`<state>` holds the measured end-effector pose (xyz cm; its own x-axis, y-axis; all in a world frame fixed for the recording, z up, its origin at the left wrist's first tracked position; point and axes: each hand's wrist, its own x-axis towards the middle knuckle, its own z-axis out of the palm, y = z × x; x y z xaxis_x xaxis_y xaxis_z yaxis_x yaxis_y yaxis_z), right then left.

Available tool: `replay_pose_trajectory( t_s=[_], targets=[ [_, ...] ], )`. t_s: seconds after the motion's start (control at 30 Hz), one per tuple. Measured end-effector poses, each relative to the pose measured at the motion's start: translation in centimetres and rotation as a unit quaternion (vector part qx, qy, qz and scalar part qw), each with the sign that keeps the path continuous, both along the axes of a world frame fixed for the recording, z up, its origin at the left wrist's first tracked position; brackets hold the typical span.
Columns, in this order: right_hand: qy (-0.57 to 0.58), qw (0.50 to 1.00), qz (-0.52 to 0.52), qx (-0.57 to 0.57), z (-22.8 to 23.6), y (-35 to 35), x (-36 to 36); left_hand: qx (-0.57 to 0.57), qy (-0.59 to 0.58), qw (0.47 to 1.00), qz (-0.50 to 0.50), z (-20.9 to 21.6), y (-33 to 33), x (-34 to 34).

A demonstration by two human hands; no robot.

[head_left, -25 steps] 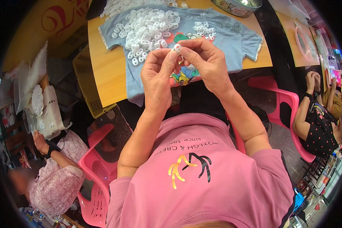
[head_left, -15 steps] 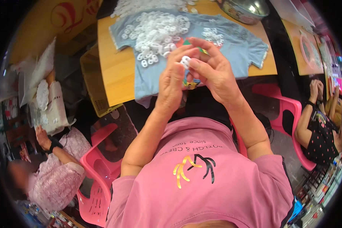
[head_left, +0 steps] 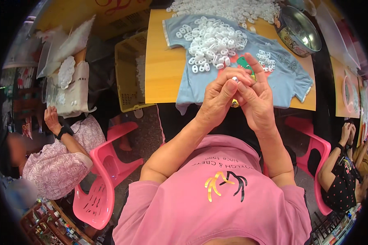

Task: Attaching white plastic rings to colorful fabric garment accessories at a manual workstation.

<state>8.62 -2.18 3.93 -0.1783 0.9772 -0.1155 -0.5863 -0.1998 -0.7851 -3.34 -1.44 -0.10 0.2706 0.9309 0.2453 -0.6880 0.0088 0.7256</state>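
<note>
Over the near part of the table, my two hands meet with the thumbs side by side. Between their tips shows a small white plastic piece, mostly hidden by the fingers. My left hand pinches it between thumb and bent fingers. My right hand closes on it from the other side, with one finger sticking up. Under and beyond the hands lies a light blue T-shirt with a colourful print. It carries a heap of white two-holed plastic pieces and, on the right, a smaller cluster of similar pieces.
More white pieces spread along the table's far side. A round metal tin stands at the far right. A yellow crate is left of the table. Pink chairs flank me; other people sit on both sides.
The view has shifted, so the table and hands sit farther right and slightly lower. My thumbs have come together over the white piece, which shows less than before.
</note>
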Motion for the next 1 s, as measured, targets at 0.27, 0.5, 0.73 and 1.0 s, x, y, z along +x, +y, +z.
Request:
replay_pose_trajectory(
  t_s=[0.27,0.5,0.73,1.0],
  targets=[
    [-0.008,1.0,-0.001,0.03,-0.4,-0.4,0.6,-0.004,-0.063,0.998,-0.015,0.4,0.1,0.6],
    [-0.011,0.999,0.006,0.051,-0.2,-0.2,-0.8,0.029,-0.046,0.998,0.021,0.2,0.4,-0.5],
    [-0.08,0.99,0.094,0.073,-0.5,-0.1,0.5,0.05,0.121,0.982,0.136,1.0,0.9,-4.0],
    [-0.399,0.9,-0.129,0.122,-3.1,1.7,10.6,-0.018,0.354,0.854,0.38,0.4,4.7,-18.9]
  ],
)
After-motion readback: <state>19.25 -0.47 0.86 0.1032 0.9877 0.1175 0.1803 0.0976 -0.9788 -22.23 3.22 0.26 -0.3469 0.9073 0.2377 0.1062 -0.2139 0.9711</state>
